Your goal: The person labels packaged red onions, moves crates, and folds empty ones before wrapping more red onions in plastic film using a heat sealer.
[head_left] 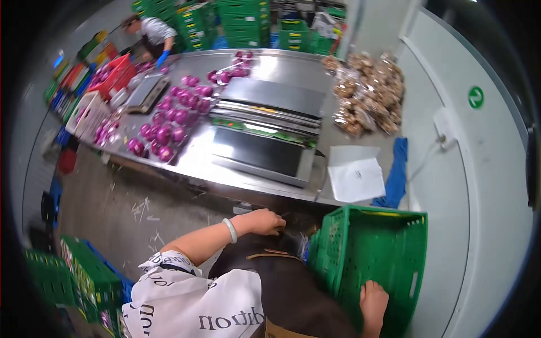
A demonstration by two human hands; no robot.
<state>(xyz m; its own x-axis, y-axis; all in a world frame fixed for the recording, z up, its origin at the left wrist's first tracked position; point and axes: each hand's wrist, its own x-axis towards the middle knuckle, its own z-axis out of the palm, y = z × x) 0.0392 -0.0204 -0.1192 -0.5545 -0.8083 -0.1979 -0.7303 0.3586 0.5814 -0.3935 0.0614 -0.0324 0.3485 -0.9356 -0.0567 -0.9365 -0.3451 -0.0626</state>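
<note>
My left hand (266,222), with a pale bangle (230,230) on its wrist, is in front of the table's near edge. Its fingers are curled closed, and what they hold, if anything, is hidden. Lower right, my right hand (373,299) is over the inside of a green plastic crate (389,248). The fingers of this hand are bent in as well; I cannot make out anything in them. The crate stands against the white wall, beside my brown apron (298,287).
The steel table (194,152) bears a wrapping machine (259,141), packs of red onions (180,101), bagged brown produce (369,93), a paper sheet (356,174), a blue cloth (397,174) and a scale (147,96). A co-worker (155,36) stands far left. Green crates (93,276) stand lower left.
</note>
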